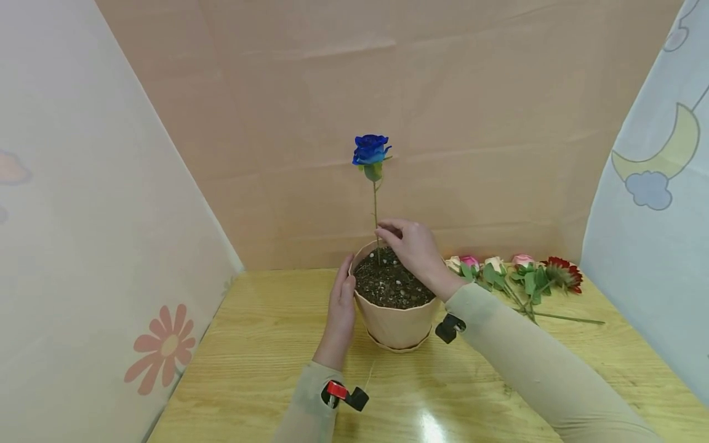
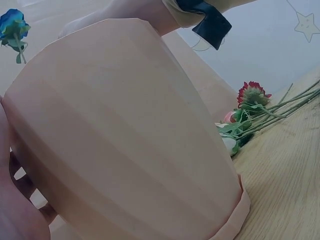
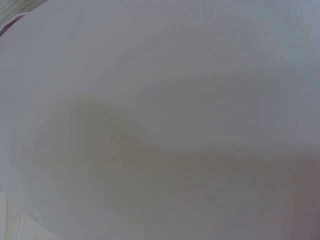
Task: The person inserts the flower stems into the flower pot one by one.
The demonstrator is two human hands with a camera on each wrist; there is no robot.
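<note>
A blue rose stands upright in dark soil inside a peach flowerpot. My right hand reaches over the pot's right rim and pinches the rose's stem between thumb and fingers, a little above the soil. Against the pot's left side lies my left hand, its fingers extended along the wall and up to the rim. In the left wrist view the pot fills the middle, with the left hand at the left edge. The right wrist view is nearly all blurred pot wall.
Several cut flowers lie on the wooden table to the right of the pot, among them a dark red bloom and a pink rose. A saucer sits under the pot. Fabric walls close in the back and sides.
</note>
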